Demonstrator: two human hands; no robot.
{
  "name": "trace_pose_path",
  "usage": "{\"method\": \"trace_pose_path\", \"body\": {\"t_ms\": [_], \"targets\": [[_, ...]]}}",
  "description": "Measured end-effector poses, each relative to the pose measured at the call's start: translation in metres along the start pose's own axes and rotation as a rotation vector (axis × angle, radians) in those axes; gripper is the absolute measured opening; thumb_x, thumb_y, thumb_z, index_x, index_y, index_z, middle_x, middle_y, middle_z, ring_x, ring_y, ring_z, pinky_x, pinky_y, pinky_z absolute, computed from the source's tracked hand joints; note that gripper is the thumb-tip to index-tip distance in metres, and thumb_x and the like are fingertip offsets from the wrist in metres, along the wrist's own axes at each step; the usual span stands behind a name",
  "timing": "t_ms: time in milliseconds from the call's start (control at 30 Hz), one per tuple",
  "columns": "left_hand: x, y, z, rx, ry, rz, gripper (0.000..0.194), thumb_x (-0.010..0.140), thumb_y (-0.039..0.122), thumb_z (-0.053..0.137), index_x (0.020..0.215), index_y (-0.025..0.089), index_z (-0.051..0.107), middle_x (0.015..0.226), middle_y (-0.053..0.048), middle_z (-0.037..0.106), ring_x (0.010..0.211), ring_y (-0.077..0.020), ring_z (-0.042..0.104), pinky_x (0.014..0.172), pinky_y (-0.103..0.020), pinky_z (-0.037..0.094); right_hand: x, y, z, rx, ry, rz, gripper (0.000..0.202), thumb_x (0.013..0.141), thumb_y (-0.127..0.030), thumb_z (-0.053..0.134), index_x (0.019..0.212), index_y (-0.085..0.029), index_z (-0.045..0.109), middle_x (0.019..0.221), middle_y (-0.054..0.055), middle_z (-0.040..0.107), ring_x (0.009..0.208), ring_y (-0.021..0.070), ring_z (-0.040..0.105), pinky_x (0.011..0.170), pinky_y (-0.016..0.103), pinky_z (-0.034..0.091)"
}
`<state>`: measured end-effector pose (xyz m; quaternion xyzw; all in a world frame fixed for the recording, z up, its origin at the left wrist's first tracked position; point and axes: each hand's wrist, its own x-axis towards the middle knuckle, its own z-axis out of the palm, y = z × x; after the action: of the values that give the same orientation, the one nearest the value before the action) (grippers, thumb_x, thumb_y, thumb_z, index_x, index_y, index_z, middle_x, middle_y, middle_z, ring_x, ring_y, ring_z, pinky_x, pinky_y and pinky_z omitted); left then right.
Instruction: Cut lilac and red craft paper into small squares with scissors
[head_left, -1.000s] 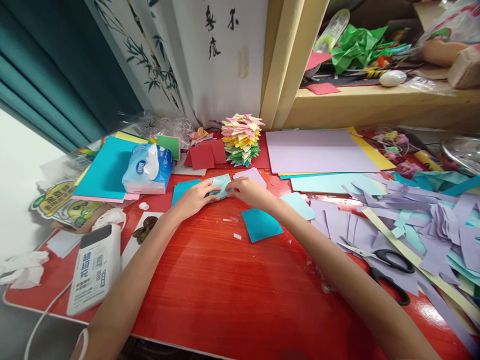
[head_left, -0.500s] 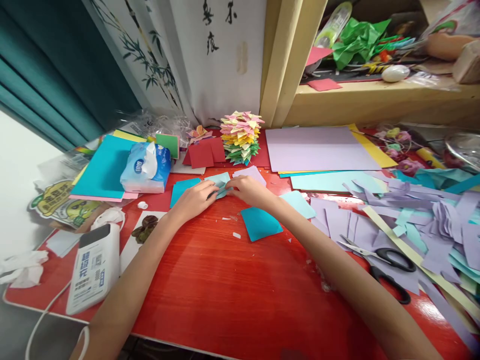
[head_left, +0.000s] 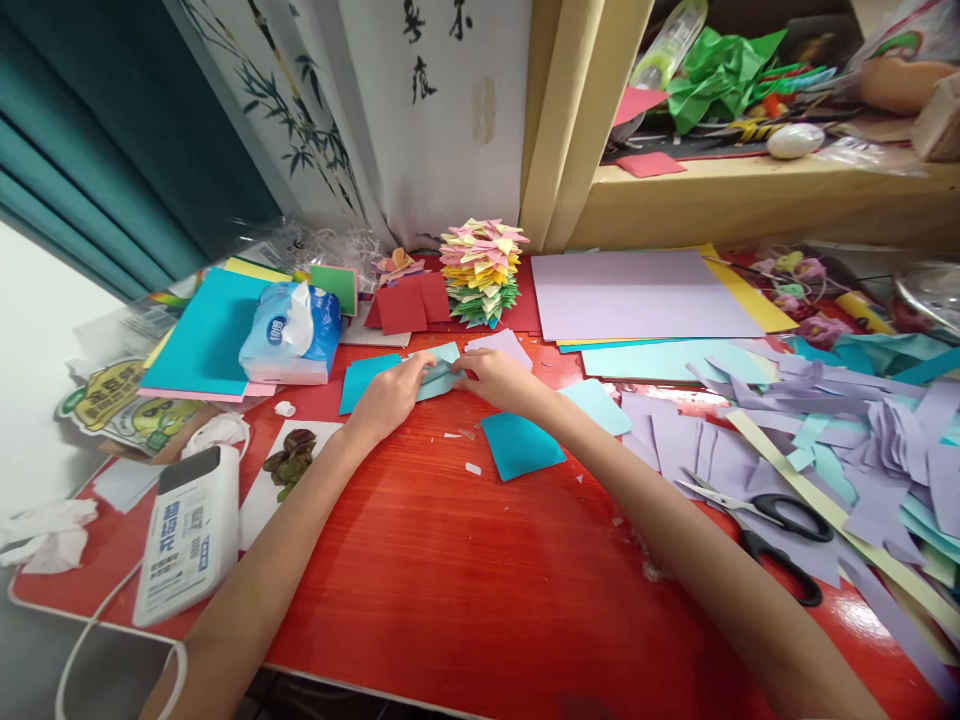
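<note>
Between my two hands lies light blue square paper (head_left: 442,382) with a raised edge or crease across it. My left hand (head_left: 391,392) pinches its left side, thumb and fingers together. On the right side, my right hand (head_left: 496,380) grips with bent fingertips. Whether it is one sheet or several I cannot tell. Blue paper squares (head_left: 364,380) sit just left of my left hand, and lilac squares (head_left: 504,346) lie behind my right hand. Under my right forearm are a blue square (head_left: 519,450) and a paler blue square (head_left: 600,408).
A folded-paper tower (head_left: 484,275) stands behind the hands near red paper squares (head_left: 405,305). Scissors (head_left: 757,510) rest among lilac strips (head_left: 892,440) at right. At left are a tissue pack (head_left: 289,335) and a white power bank (head_left: 187,540) with a cable.
My left hand has drawn in its fingers and shifted slightly left, so more of the light blue paper shows. My right hand stays nearly where it was.
</note>
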<state>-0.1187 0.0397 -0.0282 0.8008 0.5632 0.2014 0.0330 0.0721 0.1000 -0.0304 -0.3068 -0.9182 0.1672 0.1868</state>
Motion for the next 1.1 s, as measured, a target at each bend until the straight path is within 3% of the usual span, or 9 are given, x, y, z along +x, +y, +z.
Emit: {"method": "trace_pose_path", "body": {"t_ms": [133,367,767,1000,1100], "targets": [[0.001,-0.002,-0.006,-0.061,-0.093,0.098,0.026,0.090,0.029,0.033,0.100,0.021,0.055,0.103,-0.004,0.060,0.097,-0.0184,0.056,0.085,-0.031,0.043,0.000,0.000,0.000,-0.005,0.005,-0.008,0.022,0.083,-0.021,0.054,0.101,-0.013,0.063,0.098,0.009,0.065,0.094,0.0195,0.057,0.082,0.028,0.041],[0.001,-0.002,-0.012,-0.124,-0.195,0.045,0.032,0.085,0.044,0.042,0.109,0.024,0.053,0.113,-0.004,0.056,0.106,-0.0205,0.052,0.091,-0.035,0.040,0.000,0.001,0.001,-0.001,0.003,-0.002,0.021,0.084,-0.022,0.053,0.100,-0.013,0.064,0.099,0.009,0.065,0.094,0.0187,0.057,0.082,0.027,0.041],[0.002,-0.004,-0.012,-0.130,-0.172,0.090,0.023,0.088,0.033,0.040,0.103,0.023,0.054,0.107,-0.003,0.058,0.100,-0.0175,0.053,0.087,-0.031,0.041,0.000,-0.001,-0.001,0.000,-0.005,-0.006,0.021,0.085,-0.021,0.052,0.100,-0.013,0.063,0.099,0.009,0.065,0.094,0.0185,0.057,0.080,0.027,0.041],[-0.001,0.003,-0.008,-0.009,-0.117,0.050,0.026,0.088,0.024,0.037,0.111,0.022,0.048,0.109,-0.004,0.058,0.100,-0.0183,0.056,0.083,-0.030,0.045,0.000,0.000,-0.002,-0.001,-0.011,0.017,0.022,0.085,-0.023,0.052,0.102,-0.013,0.063,0.098,0.009,0.065,0.091,0.0182,0.058,0.079,0.026,0.041],[-0.002,0.002,-0.006,0.053,-0.134,0.109,0.029,0.087,0.020,0.035,0.111,0.022,0.051,0.113,-0.005,0.057,0.105,-0.0187,0.053,0.086,-0.031,0.045,0.000,0.000,-0.001,-0.017,-0.006,0.012,0.022,0.085,-0.021,0.052,0.102,-0.013,0.063,0.097,0.008,0.065,0.090,0.0182,0.058,0.078,0.026,0.041]]}}
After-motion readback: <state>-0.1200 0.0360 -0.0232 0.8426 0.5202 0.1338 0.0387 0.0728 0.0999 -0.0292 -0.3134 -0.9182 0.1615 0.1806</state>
